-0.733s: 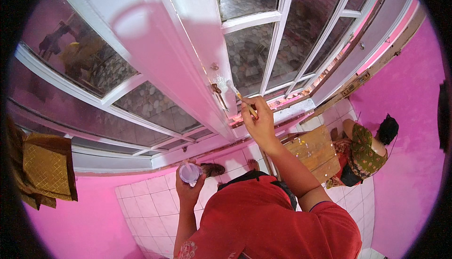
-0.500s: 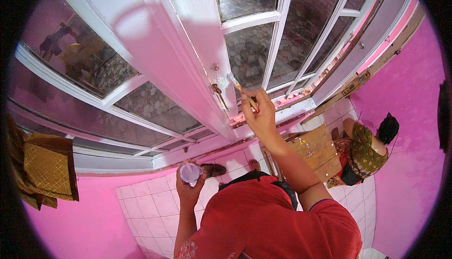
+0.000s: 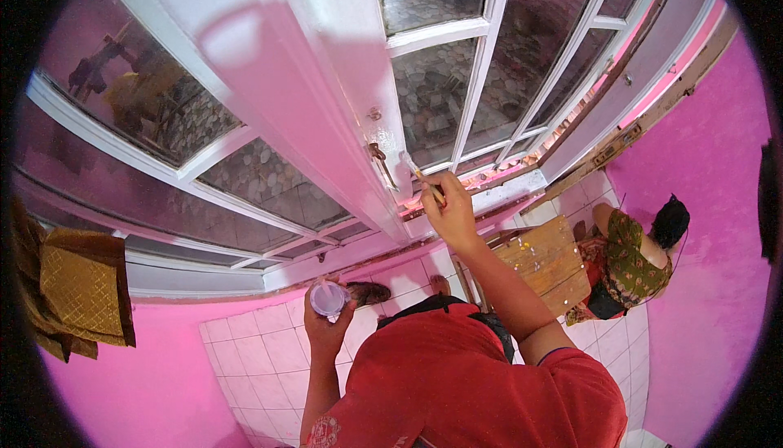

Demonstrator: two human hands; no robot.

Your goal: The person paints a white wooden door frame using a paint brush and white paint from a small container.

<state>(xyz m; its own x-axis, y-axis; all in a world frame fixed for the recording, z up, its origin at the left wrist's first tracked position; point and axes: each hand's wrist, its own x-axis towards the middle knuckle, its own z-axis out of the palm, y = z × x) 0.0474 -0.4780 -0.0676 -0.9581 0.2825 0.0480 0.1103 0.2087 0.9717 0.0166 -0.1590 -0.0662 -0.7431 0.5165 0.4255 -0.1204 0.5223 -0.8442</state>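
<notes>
My right hand [image 3: 449, 210] is closed on the handle of a slim paintbrush [image 3: 427, 181]. The bristles touch the white window frame [image 3: 390, 134], just right of a dark metal latch [image 3: 378, 157]. Wet paint shines on the wood there, and a small metal fitting [image 3: 374, 114] sits above the latch. Lower down, my left hand [image 3: 328, 327] is wrapped round a small clear plastic cup [image 3: 328, 298] with pale contents. What exactly the cup holds is hard to make out.
A wooden stool or small table [image 3: 545, 265] with paint specks stands at my right. Beyond it a person [image 3: 632, 262] in patterned clothes sits on the tiled floor. Gold-brown cloth [image 3: 86, 285] hangs at the far left. Glass panes [image 3: 438, 89] fill the window, with pink walls on both sides.
My right hand has moved the paintbrush a little downward along the frame, past the latch. My left hand and the cup stay in place.
</notes>
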